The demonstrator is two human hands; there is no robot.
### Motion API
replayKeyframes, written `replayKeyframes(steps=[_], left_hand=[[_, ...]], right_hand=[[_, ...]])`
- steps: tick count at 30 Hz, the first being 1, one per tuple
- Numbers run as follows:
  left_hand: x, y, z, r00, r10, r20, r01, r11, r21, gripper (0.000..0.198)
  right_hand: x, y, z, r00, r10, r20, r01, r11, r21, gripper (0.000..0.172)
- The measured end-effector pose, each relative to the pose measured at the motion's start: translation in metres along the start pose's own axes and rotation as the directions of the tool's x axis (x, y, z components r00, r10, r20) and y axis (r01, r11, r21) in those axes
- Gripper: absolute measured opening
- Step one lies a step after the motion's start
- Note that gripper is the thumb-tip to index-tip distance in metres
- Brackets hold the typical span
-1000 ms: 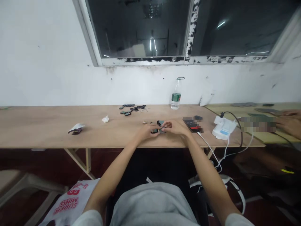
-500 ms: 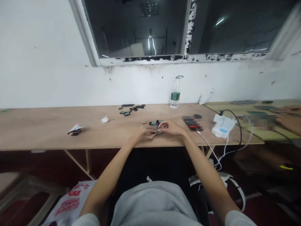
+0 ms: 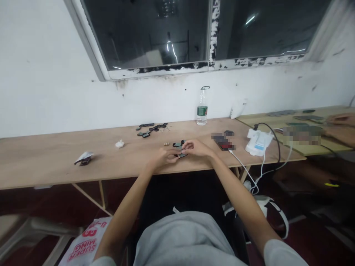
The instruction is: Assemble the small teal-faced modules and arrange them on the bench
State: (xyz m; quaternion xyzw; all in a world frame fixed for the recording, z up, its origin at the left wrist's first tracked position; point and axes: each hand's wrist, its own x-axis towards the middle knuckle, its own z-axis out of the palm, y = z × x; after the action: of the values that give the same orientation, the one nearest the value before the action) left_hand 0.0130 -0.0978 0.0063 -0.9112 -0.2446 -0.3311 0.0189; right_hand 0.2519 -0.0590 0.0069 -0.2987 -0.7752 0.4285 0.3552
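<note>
Near the front edge of the wooden table, my left hand point(image 3: 165, 156) has its fingers closed on the left side of a small flat grey-green piece point(image 3: 182, 155). My right hand point(image 3: 196, 147) pinches over the same piece from the right, thumb and fingertips together. Whether something tiny sits in that pinch is too small to tell. Just behind the fingers lie black and grey-green parts point(image 3: 177, 144), partly hidden by my right hand. A few small tan pieces point(image 3: 166, 143) stand to their left.
Farther back lie several black and green parts point(image 3: 152, 129) with small light bits. A water bottle point(image 3: 202, 111) stands by the wall. Crumpled tissue point(image 3: 119, 143) and a small packet point(image 3: 84, 158) are left; a phone point(image 3: 222, 141), white power strip point(image 3: 258, 142) and another person's hand point(image 3: 341, 119) are right.
The camera view has shifted and tilted slightly, so the table things appear a little farther left. Both hands stay at the flat piece, with only slight finger movement.
</note>
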Motion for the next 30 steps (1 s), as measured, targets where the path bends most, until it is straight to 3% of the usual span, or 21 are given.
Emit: replayKeyframes(steps=[13,30], left_hand=[[-0.0021,-0.0013,0.0022,0.999,0.04,-0.018,-0.039,0.996,0.075,0.022],[-0.0071,-0.0109,0.0055,0.998,0.038,-0.046,-0.035,0.998,0.057,0.023]], right_hand=[[0.0008,0.0013,0.004,0.999,-0.034,-0.035,0.033,0.999,-0.011,0.034],[0.0003,-0.0027,0.0022,0.995,0.044,-0.087,-0.046,0.999,-0.024,0.035]])
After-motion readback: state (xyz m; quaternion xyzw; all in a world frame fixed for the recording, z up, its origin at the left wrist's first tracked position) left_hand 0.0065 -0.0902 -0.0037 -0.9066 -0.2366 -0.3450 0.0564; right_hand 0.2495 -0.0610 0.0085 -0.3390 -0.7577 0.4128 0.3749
